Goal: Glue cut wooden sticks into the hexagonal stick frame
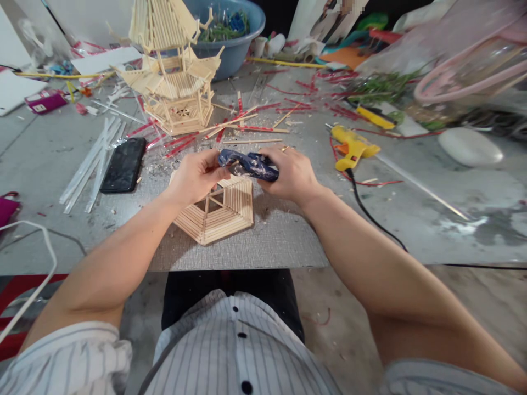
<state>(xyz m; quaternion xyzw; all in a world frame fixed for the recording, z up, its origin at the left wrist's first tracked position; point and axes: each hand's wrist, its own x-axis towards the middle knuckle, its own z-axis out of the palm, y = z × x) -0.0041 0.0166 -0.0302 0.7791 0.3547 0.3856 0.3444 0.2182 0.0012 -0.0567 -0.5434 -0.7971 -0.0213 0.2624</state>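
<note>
My right hand is closed around a dark blue handheld cutter, its surface flecked with pale residue. My left hand pinches at the jaw end of the cutter; what lies between its fingertips is too small to make out. Below both hands a flat polygonal panel of thin wooden sticks rests on the table, with spokes around an opening near its middle. Part of its far side is hidden by my hands and the cutter.
A tiered stick pagoda stands behind my hands. To the left lie a black phone and clear glue sticks. A yellow glue gun with a black cord is at right, near a white mouse-shaped object. Behind sits a blue basin.
</note>
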